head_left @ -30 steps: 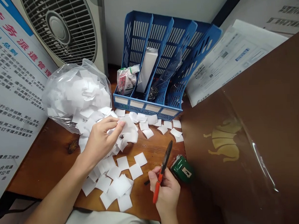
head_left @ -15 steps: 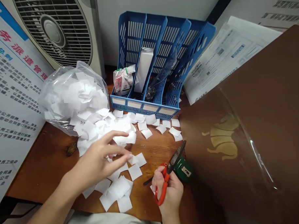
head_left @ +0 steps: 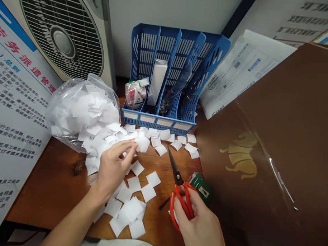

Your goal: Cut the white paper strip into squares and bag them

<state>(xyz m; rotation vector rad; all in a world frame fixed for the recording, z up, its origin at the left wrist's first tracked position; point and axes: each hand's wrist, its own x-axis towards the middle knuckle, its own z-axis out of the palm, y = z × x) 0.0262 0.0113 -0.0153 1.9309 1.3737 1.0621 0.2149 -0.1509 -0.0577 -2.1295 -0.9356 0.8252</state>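
Note:
My left hand (head_left: 114, 166) reaches over the paper heap, thumb and forefinger pinched on the edge of a white piece of paper (head_left: 142, 142). Below it, several cut paper squares (head_left: 148, 192) lie spread and partly overlapping on the wooden table. In my right hand (head_left: 199, 222) is a pair of scissors (head_left: 178, 178) with red handles and dark blades. The blades look closed and point away from me, toward the blue rack. A green tape measure (head_left: 201, 188) sits just beyond the right hand's knuckles.
A clear plastic bag (head_left: 82, 108) spills white paper pieces at the back left, in front of a box fan (head_left: 63, 40). Behind the heap stands a blue file rack (head_left: 160, 119). A brown box (head_left: 274, 140) borders the right side, and a printed board (head_left: 15, 117) the left.
My left hand has moved up and away from the loose squares and now pinches a paper. The scissors have swung from pointing right to pointing forward, and my right hand has moved slightly right.

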